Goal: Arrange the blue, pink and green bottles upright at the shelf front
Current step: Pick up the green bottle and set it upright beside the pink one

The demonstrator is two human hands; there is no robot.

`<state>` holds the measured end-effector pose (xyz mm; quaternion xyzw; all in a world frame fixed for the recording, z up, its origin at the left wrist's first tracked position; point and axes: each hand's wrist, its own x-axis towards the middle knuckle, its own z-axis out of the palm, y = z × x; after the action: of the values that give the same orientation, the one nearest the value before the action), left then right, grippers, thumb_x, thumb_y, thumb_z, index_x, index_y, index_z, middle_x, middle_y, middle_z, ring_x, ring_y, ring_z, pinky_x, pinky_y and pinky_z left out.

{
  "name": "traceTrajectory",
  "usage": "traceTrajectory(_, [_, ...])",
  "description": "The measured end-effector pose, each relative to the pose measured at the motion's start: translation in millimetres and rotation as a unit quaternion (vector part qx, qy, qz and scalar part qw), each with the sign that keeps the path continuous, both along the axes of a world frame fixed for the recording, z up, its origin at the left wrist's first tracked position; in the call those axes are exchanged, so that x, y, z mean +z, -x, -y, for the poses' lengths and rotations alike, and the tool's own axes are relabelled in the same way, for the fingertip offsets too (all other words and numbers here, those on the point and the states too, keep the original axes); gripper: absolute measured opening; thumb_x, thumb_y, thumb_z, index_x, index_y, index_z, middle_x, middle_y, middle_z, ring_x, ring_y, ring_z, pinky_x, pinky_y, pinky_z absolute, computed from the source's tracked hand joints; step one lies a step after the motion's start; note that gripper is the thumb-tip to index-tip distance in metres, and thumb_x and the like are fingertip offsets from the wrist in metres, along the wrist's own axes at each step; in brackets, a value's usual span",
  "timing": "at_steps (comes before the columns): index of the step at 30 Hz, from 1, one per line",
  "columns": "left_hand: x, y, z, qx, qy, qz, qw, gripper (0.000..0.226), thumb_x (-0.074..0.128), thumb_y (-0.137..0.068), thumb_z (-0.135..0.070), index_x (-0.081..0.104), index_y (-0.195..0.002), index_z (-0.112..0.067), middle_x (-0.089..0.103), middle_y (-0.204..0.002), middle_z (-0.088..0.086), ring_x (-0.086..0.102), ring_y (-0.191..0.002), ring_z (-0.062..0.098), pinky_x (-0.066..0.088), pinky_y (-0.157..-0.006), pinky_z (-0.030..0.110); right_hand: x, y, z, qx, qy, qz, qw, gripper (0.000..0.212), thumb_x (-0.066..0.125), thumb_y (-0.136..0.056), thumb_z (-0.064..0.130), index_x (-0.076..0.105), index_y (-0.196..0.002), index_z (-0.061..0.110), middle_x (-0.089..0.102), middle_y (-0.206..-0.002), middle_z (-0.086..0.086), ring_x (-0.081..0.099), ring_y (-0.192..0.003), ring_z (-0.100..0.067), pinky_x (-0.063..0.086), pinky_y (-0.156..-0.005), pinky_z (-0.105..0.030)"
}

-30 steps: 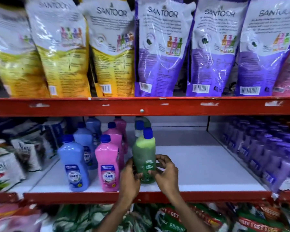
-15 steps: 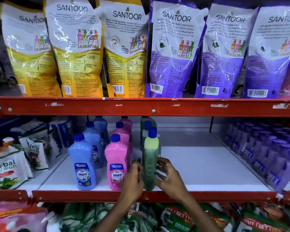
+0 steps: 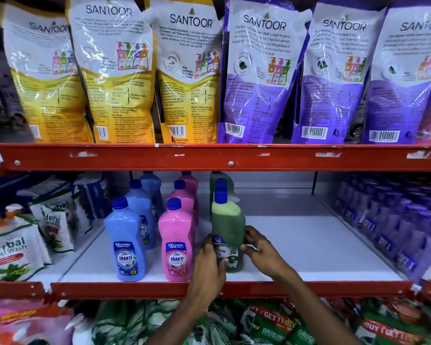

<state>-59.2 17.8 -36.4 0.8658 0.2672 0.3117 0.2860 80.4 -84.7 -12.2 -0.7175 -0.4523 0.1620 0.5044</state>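
Both hands point(image 3: 234, 255) grip the green bottle point(image 3: 227, 230) mid-frame, now turned label-forward beside the pink bottle point(image 3: 176, 241), so the front row's nearly done.

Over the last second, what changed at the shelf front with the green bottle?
The green bottle was turned in place: label forward, then edge-on, now label partly forward again. The left hand and right hand kept hold of its lower body throughout; nothing was let go. The blue bottle and pink bottle stayed upright at the shelf front, as before.
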Motion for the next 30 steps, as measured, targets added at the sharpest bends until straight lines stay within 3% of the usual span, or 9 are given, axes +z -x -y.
traceTrajectory(5, [-5, -5, -11, -0.009, 0.077, 0.032, 0.996, 0.042, 0.070, -0.089, -0.015, 0.047, -0.124, -0.014, 0.073, -0.117, 0.006, 0.072, -0.105, 0.020, 0.060, -0.091, 0.032, -8, -1, -2, -0.026, -0.009, -0.008, 1.000, 0.037, 0.043, -0.100, 0.000, 0.052, -0.132, 0.016, 0.064, -0.129, -0.005, 0.061, -0.120, -0.021, 0.053, -0.102, -0.037])
traceTrajectory(10, [-21, 1, -14, -0.020, 0.071, 0.050, 0.996, 0.041, 0.074, -0.086, -0.027, 0.053, -0.121, -0.020, 0.076, -0.109, -0.005, 0.070, -0.093, 0.003, 0.046, -0.072, -0.003, -16, 8, 2, -0.049, -0.028, -0.011, 0.998, 0.035, 0.045, -0.100, 0.003, 0.056, -0.126, 0.024, 0.068, -0.120, 0.006, 0.063, -0.113, -0.008, 0.054, -0.090, -0.018])
traceTrajectory(13, [-25, 6, -12, -0.026, 0.066, 0.048, 0.996, 0.041, 0.073, -0.086, -0.031, 0.051, -0.120, -0.024, 0.071, -0.096, -0.014, 0.062, -0.077, -0.018, 0.042, -0.064, -0.009, -20, 16, 10, -0.057, -0.038, -0.009, 0.998, 0.036, 0.047, -0.100, 0.005, 0.056, -0.120, 0.033, 0.067, -0.115, 0.016, 0.063, -0.109, 0.003, 0.053, -0.084, -0.012])
traceTrajectory(17, [-29, 12, -8, -0.032, 0.058, 0.045, 0.997, 0.039, 0.072, -0.087, -0.033, 0.048, -0.117, -0.030, 0.064, -0.084, -0.022, 0.055, -0.078, -0.033, 0.040, -0.062, -0.009, -25, 23, 17, -0.057, -0.053, -0.007, 0.997, 0.032, 0.047, -0.101, 0.010, 0.057, -0.126, 0.026, 0.068, -0.121, 0.010, 0.063, -0.113, -0.003, 0.054, -0.088, -0.016])
traceTrajectory(21, [-24, 20, -3, -0.047, 0.059, 0.070, 0.995, 0.039, 0.072, -0.088, -0.032, 0.053, -0.122, -0.028, 0.066, -0.094, -0.026, 0.057, -0.081, -0.030, 0.048, -0.072, -0.003, -22, 33, 22, -0.061, -0.065, -0.015, 0.996, 0.034, 0.048, -0.101, 0.012, 0.053, -0.129, 0.031, 0.065, -0.125, 0.012, 0.062, -0.115, -0.003, 0.051, -0.084, -0.008])
traceTrajectory(23, [-27, 33, 3, -0.030, 0.049, 0.105, 0.993, 0.041, 0.070, -0.089, -0.034, 0.052, -0.125, -0.042, 0.058, -0.106, -0.036, 0.057, -0.093, -0.024, 0.048, -0.081, 0.000, -26, 42, 24, -0.088, -0.081, -0.021, 0.993, 0.042, 0.051, -0.100, 0.013, 0.048, -0.134, 0.037, 0.060, -0.132, 0.015, 0.060, -0.117, 0.000, 0.051, -0.082, -0.006])
traceTrajectory(26, [-35, 59, 2, 0.053, -0.018, 0.201, 0.978, 0.052, 0.071, -0.087, -0.030, 0.041, -0.117, -0.060, 0.051, -0.117, -0.027, 0.054, -0.108, -0.010, 0.044, -0.085, 0.003, -36, 60, 19, -0.176, -0.095, -0.018, 0.980, 0.070, 0.065, -0.091, 0.024, 0.027, -0.150, 0.031, 0.043, -0.151, 0.005, 0.051, -0.129, -0.013, 0.050, -0.103, -0.035])
traceTrajectory(28, [-39, 71, -10, 0.130, -0.031, 0.251, 0.959, 0.061, 0.080, -0.079, -0.025, 0.040, -0.119, -0.048, 0.046, -0.123, -0.007, 0.050, -0.109, -0.002, 0.047, -0.094, 0.010, -37, 76, 6, -0.205, -0.085, -0.002, 0.975, 0.096, 0.078, -0.080, 0.031, 0.015, -0.153, 0.028, 0.038, -0.154, 0.000, 0.047, -0.129, -0.014, 0.048, -0.102, -0.033])
traceTrajectory(30, [-34, 73, -20, 0.188, -0.007, 0.227, 0.956, 0.075, 0.086, -0.071, -0.031, 0.038, -0.129, -0.027, 0.041, -0.133, 0.004, 0.049, -0.119, 0.015, 0.052, -0.099, 0.034, -37, 87, -11, -0.228, -0.081, 0.018, 0.970, 0.113, 0.086, -0.069, 0.034, 0.010, -0.153, 0.026, 0.039, -0.152, -0.005, 0.048, -0.131, -0.018, 0.052, -0.104, -0.039])
